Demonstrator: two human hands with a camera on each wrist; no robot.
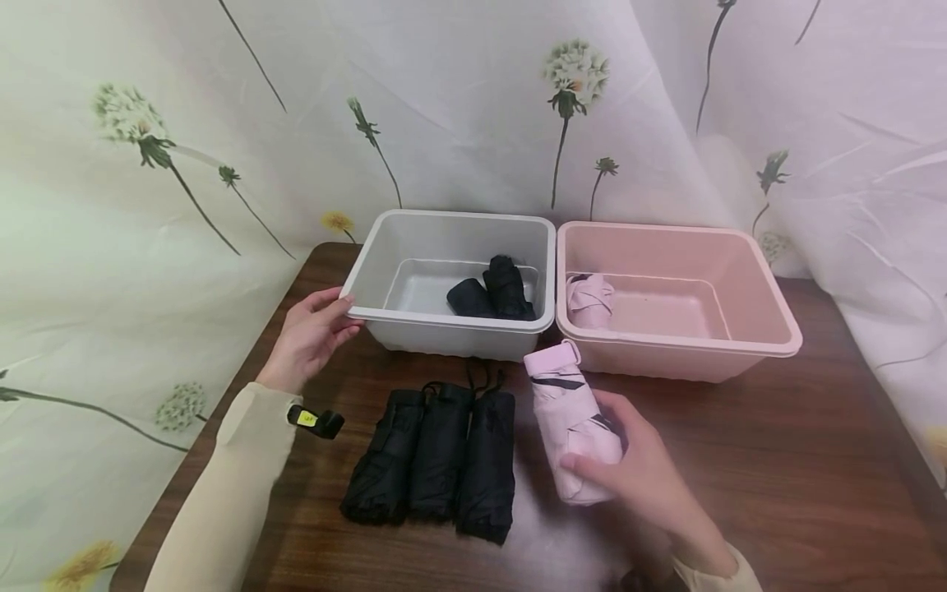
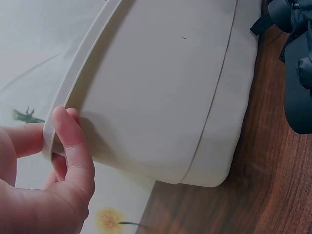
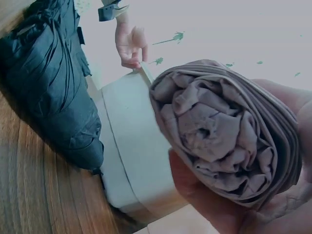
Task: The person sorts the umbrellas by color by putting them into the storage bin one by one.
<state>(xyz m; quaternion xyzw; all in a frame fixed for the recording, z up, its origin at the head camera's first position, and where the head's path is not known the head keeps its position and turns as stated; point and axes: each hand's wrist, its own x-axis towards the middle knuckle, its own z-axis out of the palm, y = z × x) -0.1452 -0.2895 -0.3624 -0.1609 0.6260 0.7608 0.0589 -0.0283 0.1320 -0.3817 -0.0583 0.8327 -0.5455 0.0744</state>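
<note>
My right hand [image 1: 639,464] grips a folded pink umbrella [image 1: 565,415] above the table, its handle end pointing toward the bins. In the right wrist view the rolled end of that umbrella [image 3: 209,131] faces the camera, with fingers wrapped around its side. My left hand [image 1: 314,333] pinches the left front corner of the grey bin [image 1: 451,335]; the left wrist view shows thumb and fingers on its rim [image 2: 61,97]. Black folded umbrellas [image 1: 503,288] lie inside the grey bin. One pink umbrella [image 1: 589,300] lies at the left end of the pink bin [image 1: 681,362].
Three black folded umbrellas [image 1: 436,456] lie side by side on the wooden table [image 1: 814,460], in front of the grey bin. The two bins stand next to each other against a flower-printed cloth [image 1: 473,107]. A black strap [image 1: 314,421] is on my left wrist.
</note>
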